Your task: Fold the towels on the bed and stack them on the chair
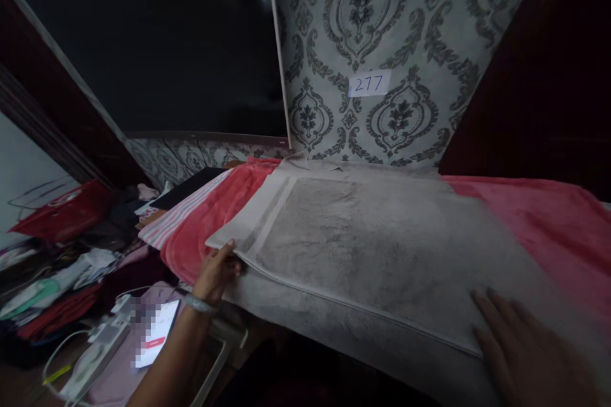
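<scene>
Grey towel (363,248) spread flat across the middle, folded at least double, with a pale woven band near its left edge. Lying on a pink blanket (539,222) that shows to the right and again as a fold at the left.

Left hand (217,270) at the towel's left corner, fingers curled around the edge and pinching the layers there; a bracelet (199,304) on the wrist. Right hand (525,350) at the lower right, open, palm down, fingers stretched flat on the towel near its front edge, gripping nothing.

Behind the towel, damask wallpaper (405,25) in grey and white, with a small white paper tag (369,83) stuck on it, handwritten "277" in blue. Left of that, a big dark screen (157,44) with two lamp reflections near the top. Dark wood panel (539,76) at the right.

Beside the pink fold, a striped pink-and-white cloth (179,216), then a black one further back. Lower left, a heap of mixed clothes (71,267) and a red bag (62,210) with pale printing, too small to read. Below the left forearm, a lit phone (157,331), white screen with a red button; part of the screen blurred, text not legible. White cable (57,356) and charger block just beside the phone.
</scene>
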The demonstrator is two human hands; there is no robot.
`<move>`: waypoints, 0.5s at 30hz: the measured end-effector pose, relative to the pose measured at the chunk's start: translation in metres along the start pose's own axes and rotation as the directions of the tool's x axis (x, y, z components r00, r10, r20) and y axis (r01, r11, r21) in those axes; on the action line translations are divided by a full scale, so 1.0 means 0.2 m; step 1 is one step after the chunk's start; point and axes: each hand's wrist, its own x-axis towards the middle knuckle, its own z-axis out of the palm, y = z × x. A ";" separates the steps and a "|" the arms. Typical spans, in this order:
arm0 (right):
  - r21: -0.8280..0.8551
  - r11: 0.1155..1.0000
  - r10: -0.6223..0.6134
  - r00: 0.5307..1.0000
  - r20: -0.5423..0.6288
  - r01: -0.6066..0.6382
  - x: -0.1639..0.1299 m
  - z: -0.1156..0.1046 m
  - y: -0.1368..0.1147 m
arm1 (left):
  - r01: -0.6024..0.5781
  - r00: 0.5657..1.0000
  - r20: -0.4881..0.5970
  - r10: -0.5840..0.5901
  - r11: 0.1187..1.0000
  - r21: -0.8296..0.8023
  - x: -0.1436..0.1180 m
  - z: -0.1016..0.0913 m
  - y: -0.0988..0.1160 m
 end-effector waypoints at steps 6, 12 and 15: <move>-0.033 0.999 -0.012 1.000 -0.022 0.012 0.02 -0.01 -0.01 | -0.117 0.990 -0.109 0.088 0.945 -0.304 0.04 0.14 0.00; -0.060 0.997 0.050 0.999 0.006 -0.049 0.05 -0.03 -0.04 | -0.057 0.988 -0.156 0.001 0.932 -0.357 0.10 0.22 0.05; -0.059 0.996 0.065 0.998 0.015 -0.064 0.06 -0.04 -0.06 | -0.006 0.998 -0.056 -0.016 0.930 -0.366 0.13 0.29 0.15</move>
